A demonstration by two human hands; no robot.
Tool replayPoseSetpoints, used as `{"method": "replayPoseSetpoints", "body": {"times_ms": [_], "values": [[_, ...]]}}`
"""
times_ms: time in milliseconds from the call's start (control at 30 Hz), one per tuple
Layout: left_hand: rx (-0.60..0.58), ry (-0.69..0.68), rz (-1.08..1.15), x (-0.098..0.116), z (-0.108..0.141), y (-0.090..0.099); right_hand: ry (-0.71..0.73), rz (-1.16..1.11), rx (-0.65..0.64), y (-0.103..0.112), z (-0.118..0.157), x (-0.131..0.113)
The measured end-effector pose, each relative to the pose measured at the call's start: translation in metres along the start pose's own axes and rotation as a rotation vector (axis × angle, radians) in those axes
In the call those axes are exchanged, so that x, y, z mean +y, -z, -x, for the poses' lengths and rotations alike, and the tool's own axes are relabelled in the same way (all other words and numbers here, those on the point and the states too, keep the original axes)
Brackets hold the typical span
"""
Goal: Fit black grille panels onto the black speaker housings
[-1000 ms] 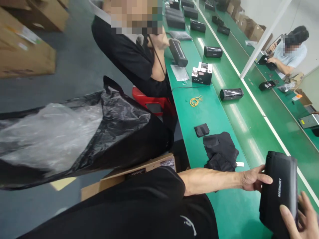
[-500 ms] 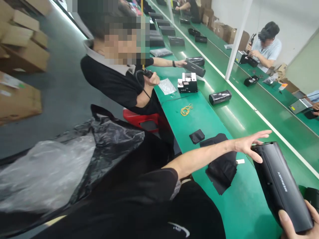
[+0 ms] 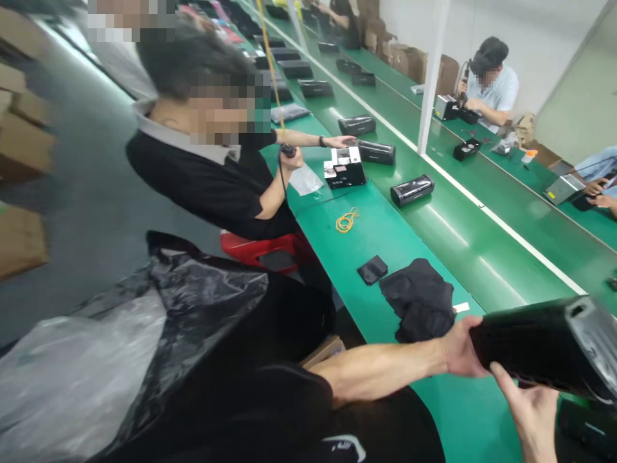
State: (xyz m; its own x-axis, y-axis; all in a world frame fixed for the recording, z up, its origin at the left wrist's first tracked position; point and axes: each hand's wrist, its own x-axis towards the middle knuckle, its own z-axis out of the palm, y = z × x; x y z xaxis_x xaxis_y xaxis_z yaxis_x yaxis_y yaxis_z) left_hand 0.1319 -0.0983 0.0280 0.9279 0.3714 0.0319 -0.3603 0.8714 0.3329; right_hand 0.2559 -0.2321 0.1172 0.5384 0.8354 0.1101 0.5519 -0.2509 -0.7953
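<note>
At the lower right I hold a glossy black speaker (image 3: 530, 337), tilted, with one end panel turned toward the upper right. My left hand (image 3: 465, 347) grips its left end, the fingers partly hidden behind it. Under it, my right hand (image 3: 530, 405) supports the body with the thumb up along its side; the other fingers are mostly hidden. A second black speaker (image 3: 585, 431) lies below, close to my right wrist. Crumpled black cloth (image 3: 419, 296) rests on the green table beside my left hand, with a small white tag (image 3: 461, 307) by it.
A folded black piece (image 3: 373, 270) and a yellow cord (image 3: 347, 220) lie on the table (image 3: 313, 222). Beyond are a black-and-white device (image 3: 344, 168) and a speaker (image 3: 412, 190) on the green belt. A co-worker (image 3: 202, 167) sits at left, one hand on another speaker. A plastic bag (image 3: 87, 373) is beside me.
The speaker has turned from upright-slanted, lettering toward me, to lying nearly sideways. My left hand has closed on its end, and my right hand has shifted left beneath it.
</note>
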Motion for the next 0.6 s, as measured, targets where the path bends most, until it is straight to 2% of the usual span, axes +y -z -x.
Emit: {"method": "replayPoseSetpoints", "body": {"times_ms": [67,133,167,267,333,433,600], "values": [[0.068,0.083,-0.137,0.0,0.012,0.006,-0.01,0.051,0.038,0.0,0.003,0.001],[0.216,0.036,-0.293,0.022,0.022,0.006,0.03,0.26,0.022,0.016,0.005,0.007],[0.247,-0.015,-0.372,0.037,0.026,0.003,0.076,0.397,-0.016,0.025,0.006,0.011],[0.134,-0.081,-0.75,0.073,0.027,-0.01,0.246,0.667,-0.173,0.043,0.005,0.02],[0.092,-0.06,-0.948,0.079,0.026,-0.015,0.301,0.697,-0.254,0.044,0.004,0.022],[0.146,-0.067,-0.969,0.073,0.031,-0.014,0.251,0.578,-0.284,0.039,0.009,0.022],[0.174,-0.108,-0.754,0.07,0.049,-0.006,-0.099,0.041,-0.129,0.034,0.037,0.024]]}}
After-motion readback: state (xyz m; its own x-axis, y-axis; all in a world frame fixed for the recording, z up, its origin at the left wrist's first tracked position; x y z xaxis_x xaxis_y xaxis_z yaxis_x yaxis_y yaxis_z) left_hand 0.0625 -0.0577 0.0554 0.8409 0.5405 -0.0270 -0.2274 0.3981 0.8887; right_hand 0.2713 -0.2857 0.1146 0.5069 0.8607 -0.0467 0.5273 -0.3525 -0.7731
